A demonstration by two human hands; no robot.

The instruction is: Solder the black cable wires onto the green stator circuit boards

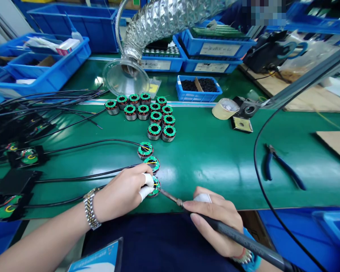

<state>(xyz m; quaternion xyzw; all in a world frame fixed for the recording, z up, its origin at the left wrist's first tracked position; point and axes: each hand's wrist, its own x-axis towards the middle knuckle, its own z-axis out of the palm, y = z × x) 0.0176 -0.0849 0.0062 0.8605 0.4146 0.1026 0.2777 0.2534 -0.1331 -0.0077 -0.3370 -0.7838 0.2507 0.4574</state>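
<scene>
My right hand (215, 219) is closed round a soldering iron (229, 231) like a pen. Its metal tip reaches the right edge of the nearest motor stator (156, 186), which has a green circuit board ring on top. My left hand (127, 190), with white finger covers on its fingertips, pinches at this stator's left side. A yellow wire end shows beside the fingertips, and a black cable (56, 204) runs in from the left under the wrist. Just beyond are a second stator (155, 164), partly behind the left hand, and a third stator (145, 150) with a cable's wires on it.
More stators (155, 117) stand grouped near a clear fume hood (126, 77) on a foil duct. Black housings (28, 155) with cables crowd the left. Cutters (282, 166), a tape roll (225, 108) and a sponge stand (242, 124) lie right. Blue bins (198, 92) line the back.
</scene>
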